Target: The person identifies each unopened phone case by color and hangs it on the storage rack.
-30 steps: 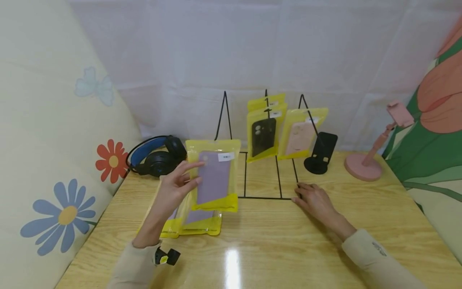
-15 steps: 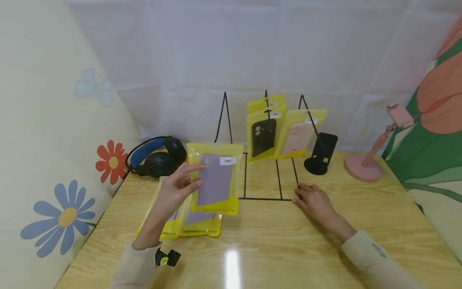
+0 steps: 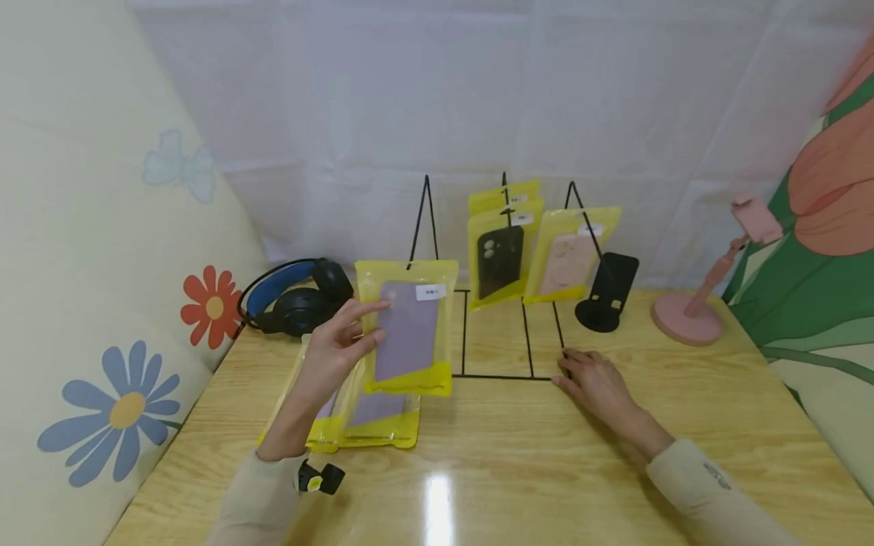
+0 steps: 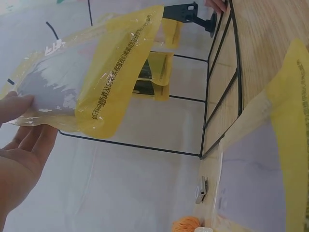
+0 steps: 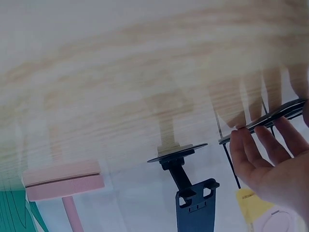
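My left hand [image 3: 334, 349] pinches the left side of a clear-and-yellow bag holding a purple phone case [image 3: 408, 334]. The bag hangs upright in front of the black wire display rack [image 3: 501, 376], its top edge overlapping the tip of the rack's left hook [image 3: 418, 220] in the head view. In the left wrist view, the thumb [image 4: 17, 107] presses the bag's face and the fingers lie behind. My right hand [image 3: 601, 383] holds the rack's front right base corner, fingertips [image 5: 240, 135] against the base wire. Below the left hand lie more bagged purple cases [image 3: 378, 409].
A bagged black phone case [image 3: 500, 262] hangs on the middle hook with another bag behind it. A bagged pink case [image 3: 567, 262] hangs on the right hook. Headphones [image 3: 300, 307] sit left; a black phone stand [image 3: 611, 288] and pink phone stand [image 3: 690, 315] stand right.
The bag in my left hand dips slightly, then rises so its top edge meets the left hook's tip. The pink case's bag sways a little. My right hand stays put.
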Tool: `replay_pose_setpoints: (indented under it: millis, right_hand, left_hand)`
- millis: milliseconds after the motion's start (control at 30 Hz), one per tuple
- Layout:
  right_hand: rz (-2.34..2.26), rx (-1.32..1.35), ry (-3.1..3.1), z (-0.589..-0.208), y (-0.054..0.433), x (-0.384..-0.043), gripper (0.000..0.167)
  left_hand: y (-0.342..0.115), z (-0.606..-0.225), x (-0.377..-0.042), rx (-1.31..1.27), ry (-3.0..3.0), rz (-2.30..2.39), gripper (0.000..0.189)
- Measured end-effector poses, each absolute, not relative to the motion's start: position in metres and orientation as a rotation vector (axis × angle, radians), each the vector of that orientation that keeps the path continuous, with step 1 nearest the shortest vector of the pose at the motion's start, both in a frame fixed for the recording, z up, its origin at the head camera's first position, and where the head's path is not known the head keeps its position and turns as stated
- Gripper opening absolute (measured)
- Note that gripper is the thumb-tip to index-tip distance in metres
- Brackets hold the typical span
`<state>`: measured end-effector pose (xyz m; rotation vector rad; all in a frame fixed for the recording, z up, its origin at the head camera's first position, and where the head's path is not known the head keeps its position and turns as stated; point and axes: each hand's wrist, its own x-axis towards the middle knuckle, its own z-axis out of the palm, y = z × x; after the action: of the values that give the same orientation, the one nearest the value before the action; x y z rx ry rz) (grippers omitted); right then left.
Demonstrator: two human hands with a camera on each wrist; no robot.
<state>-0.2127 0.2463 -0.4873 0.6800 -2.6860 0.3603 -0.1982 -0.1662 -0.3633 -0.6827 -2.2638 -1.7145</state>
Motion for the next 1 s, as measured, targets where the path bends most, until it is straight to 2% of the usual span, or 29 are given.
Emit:
replay_pose_setpoints:
  millis: [667,1000]
  right_hand:
    - [0.374,0.688,-2.675,-0.489,0.247,-0.214,0.040]
    - [0.368,0.685,-2.689,-0.488,0.247,-0.214,0.040]
  left_hand:
    - [-0.171,-0.361,-0.246,-0.656,-2.299,-1.715,0.042]
    - [-0.172,-0.354,-0.258,-0.630,-2.337,-1.680,0.040]
